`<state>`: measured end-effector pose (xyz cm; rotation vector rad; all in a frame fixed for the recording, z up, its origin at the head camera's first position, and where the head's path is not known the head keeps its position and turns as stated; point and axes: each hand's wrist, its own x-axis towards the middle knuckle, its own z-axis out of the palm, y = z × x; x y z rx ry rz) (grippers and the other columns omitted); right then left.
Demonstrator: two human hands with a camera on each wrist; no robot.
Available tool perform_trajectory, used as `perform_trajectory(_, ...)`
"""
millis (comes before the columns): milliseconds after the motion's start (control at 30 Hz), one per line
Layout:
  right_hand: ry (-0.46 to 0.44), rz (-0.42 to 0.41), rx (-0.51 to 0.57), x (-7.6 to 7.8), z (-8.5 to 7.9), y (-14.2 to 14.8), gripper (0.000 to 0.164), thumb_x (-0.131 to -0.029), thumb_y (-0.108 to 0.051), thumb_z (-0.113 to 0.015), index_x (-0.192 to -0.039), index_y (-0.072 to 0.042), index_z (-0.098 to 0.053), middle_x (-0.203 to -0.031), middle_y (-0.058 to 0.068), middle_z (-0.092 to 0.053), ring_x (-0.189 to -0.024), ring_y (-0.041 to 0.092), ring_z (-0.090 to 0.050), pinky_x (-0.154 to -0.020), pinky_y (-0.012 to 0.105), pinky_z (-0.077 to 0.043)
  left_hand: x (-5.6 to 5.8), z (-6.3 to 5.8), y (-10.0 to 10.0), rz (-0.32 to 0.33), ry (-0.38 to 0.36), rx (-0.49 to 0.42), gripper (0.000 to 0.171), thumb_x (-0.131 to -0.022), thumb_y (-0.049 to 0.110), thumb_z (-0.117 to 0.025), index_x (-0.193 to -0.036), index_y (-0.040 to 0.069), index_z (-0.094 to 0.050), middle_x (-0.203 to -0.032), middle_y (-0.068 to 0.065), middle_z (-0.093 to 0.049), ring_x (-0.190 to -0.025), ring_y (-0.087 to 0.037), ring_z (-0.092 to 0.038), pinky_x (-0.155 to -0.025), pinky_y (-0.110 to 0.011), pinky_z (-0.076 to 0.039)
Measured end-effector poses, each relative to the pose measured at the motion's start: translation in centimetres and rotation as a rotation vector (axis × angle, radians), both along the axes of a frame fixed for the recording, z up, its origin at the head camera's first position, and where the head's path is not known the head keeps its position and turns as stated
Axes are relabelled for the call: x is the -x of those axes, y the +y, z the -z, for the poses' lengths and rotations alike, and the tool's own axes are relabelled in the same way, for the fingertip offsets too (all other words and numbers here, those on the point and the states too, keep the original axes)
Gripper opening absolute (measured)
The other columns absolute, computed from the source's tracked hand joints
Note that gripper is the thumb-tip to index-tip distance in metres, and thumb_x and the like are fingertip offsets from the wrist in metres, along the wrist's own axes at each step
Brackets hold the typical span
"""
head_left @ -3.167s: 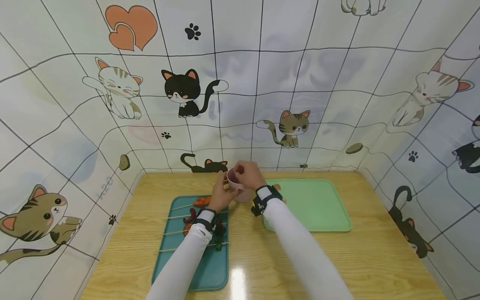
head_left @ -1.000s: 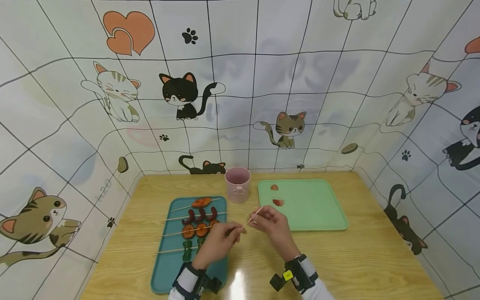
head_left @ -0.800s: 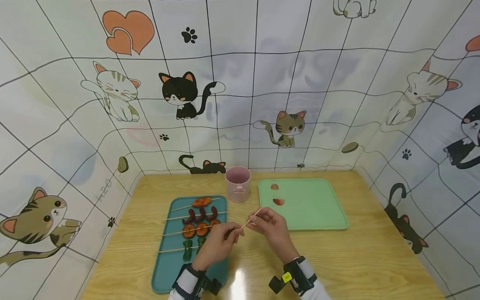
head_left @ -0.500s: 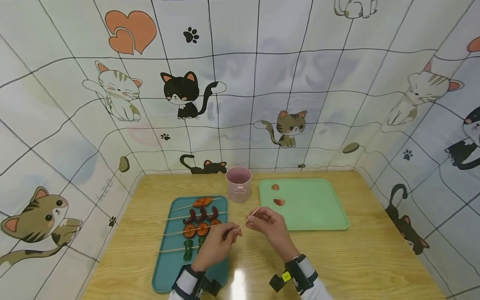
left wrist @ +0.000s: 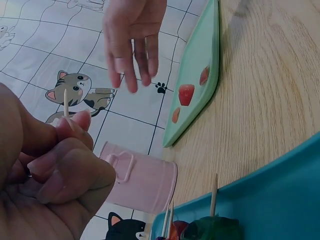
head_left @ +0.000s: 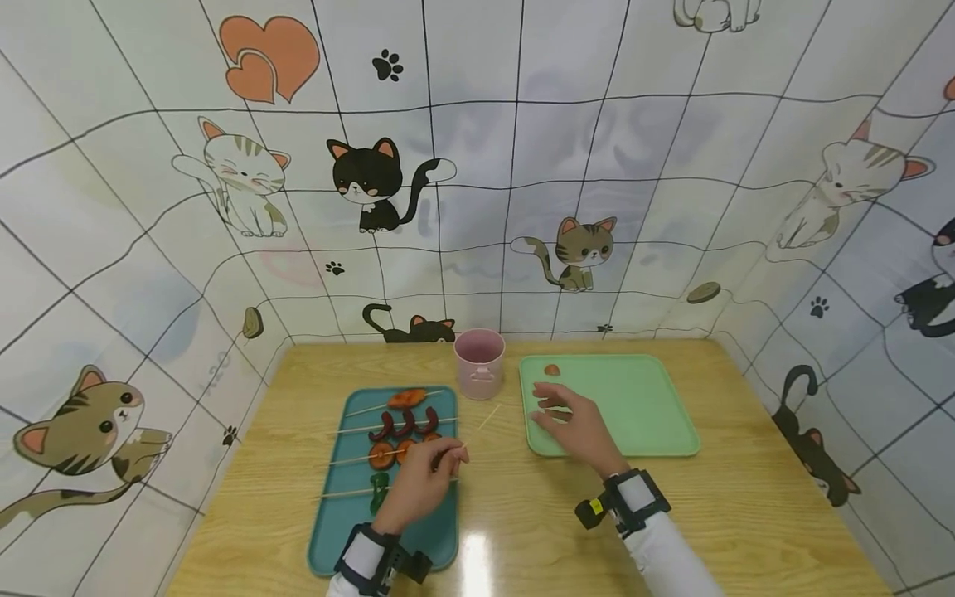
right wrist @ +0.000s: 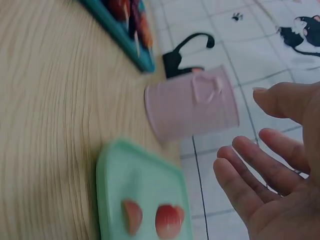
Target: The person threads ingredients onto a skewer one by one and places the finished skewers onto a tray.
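My left hand point(head_left: 425, 481) pinches a thin wooden skewer point(head_left: 488, 416) between thumb and fingertips; its pointed end sticks up past the fingers in the left wrist view. Over the near left part of the light green tray point(head_left: 634, 406), my right hand point(head_left: 578, 427) is held with fingers spread and nothing in it. On that tray lie a few reddish food pieces, among them a shiny red piece point(left wrist: 186, 94) and a paler wedge point(right wrist: 132, 216). In the head view the right hand hides part of them. The left forearm and hand are above the blue tray point(head_left: 328, 522).
Loaded skewers lie across the blue tray, with an orange-brown piece point(head_left: 406, 399), dark red curved pieces point(head_left: 406, 422), round brown slices point(head_left: 382, 454) and green pieces point(head_left: 379, 489). A pink cup point(head_left: 480, 365) stands between the trays, near the cat-patterned wall point(head_left: 477, 166).
Both hands were first at the pink cup, then together at the skewer. The right hand has let go of it and moved right over the green tray; the left still holds it.
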<state>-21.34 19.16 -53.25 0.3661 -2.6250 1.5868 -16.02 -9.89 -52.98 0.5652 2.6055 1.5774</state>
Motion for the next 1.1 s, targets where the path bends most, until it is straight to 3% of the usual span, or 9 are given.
perform_trajectory(133,0.052,0.022,-0.127,1.6,0.8,2.1,0.050,-0.096,-0.020,-0.075,-0.143,-0.013,-0.058,-0.136,0.014,-0.066,-0.121,0.040,-0.064,-0.102,0.049,-0.053,0.1,0.1,-0.2,-0.004,-0.001,-0.002,0.022,-0.108,0.013,-0.053,-0.098,0.019,-0.072,-0.076,-0.007,-0.062,-0.064,-0.004,-0.051,-0.062,-0.022,-0.044)
perform_trajectory(367,0.144,0.058,-0.362,4.1,2.3,4.0,0.047,-0.095,-0.008,-0.072,-0.140,-0.001,-0.060,-0.140,0.020,-0.062,-0.121,0.041,-0.064,-0.098,0.054,-0.053,0.1,0.4,-0.3,-0.007,-0.009,-0.001,0.022,-0.108,0.014,-0.052,-0.099,0.018,-0.072,-0.077,-0.012,-0.063,-0.065,-0.003,-0.050,-0.061,-0.022,-0.043)
perform_trajectory(500,0.146,0.040,-0.480,5.3,3.3,4.1,0.041,-0.094,-0.005,-0.072,-0.134,-0.002,-0.065,-0.135,0.021,-0.066,-0.124,0.042,-0.062,-0.101,0.056,-0.051,0.1,0.6,-0.4,-0.009,0.011,0.001,0.022,-0.108,0.014,-0.053,-0.099,0.016,-0.073,-0.076,-0.009,-0.063,-0.065,-0.002,-0.050,-0.060,-0.022,-0.044)
perform_trajectory(633,0.161,0.025,-0.579,6.0,4.3,3.9,0.035,-0.090,-0.002,-0.073,-0.125,-0.001,-0.071,-0.123,0.019,-0.071,-0.116,0.039,-0.065,-0.099,0.053,-0.052,-0.1,0.7,-0.4,0.002,0.011,-0.003,0.021,-0.108,0.015,-0.054,-0.099,0.014,-0.073,-0.078,-0.013,-0.064,-0.066,-0.002,-0.052,-0.061,-0.023,-0.045)
perform_trajectory(800,0.167,0.018,-0.600,5.9,4.8,3.7,0.031,-0.086,0.000,-0.078,-0.117,-0.003,-0.075,-0.108,0.014,-0.074,-0.103,0.034,-0.068,-0.092,0.049,-0.055,-0.2,0.5,-0.3,0.005,-0.031,0.007,0.022,-0.108,0.018,-0.054,-0.098,0.016,-0.073,-0.080,-0.016,-0.064,-0.067,-0.004,-0.053,-0.061,-0.022,-0.043)
perform_trajectory(1100,0.214,0.027,-0.580,5.9,5.6,3.8,0.030,-0.086,0.001,-0.078,-0.115,0.001,-0.075,-0.102,0.016,-0.069,-0.096,0.033,-0.067,-0.087,0.048,-0.056,-0.3,0.6,-0.4,0.008,-0.035,0.007,0.021,-0.108,0.017,-0.054,-0.098,0.017,-0.073,-0.080,-0.013,-0.065,-0.066,-0.004,-0.052,-0.060,-0.022,-0.044)
